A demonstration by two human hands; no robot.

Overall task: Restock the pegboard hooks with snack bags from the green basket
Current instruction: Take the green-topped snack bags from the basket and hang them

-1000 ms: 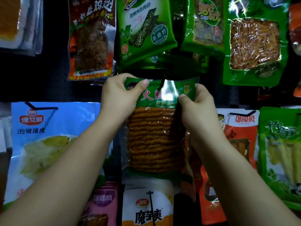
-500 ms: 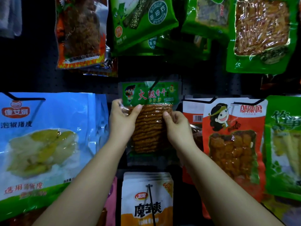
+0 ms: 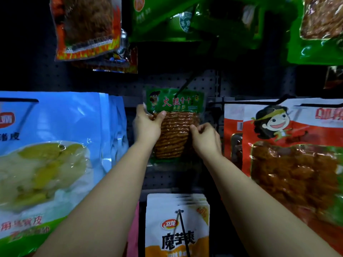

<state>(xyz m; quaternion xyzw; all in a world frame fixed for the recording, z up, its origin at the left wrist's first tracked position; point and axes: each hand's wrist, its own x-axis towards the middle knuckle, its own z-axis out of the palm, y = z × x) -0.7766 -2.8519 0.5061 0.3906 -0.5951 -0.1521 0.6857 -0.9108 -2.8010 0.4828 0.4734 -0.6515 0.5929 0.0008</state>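
Green-topped snack bag [image 3: 176,127] hung on a black hook [image 3: 182,88] against the pegboard [image 3: 204,84], between the blue bag [image 3: 55,145] and the red bags [image 3: 287,145]. Left hand [image 3: 146,127] pinched its upper left edge, thumb in front. Right hand [image 3: 206,139] sat at its right edge, fingers curled; grip unclear.

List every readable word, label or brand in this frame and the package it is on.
"火腿香干": green-topped bag held by left hand and right hand.
"魔芋爽": white and orange bag below.
"非": round seal on green bag, cut off.
Blue bag, red cartoon bag: lettering cut off or blurred.
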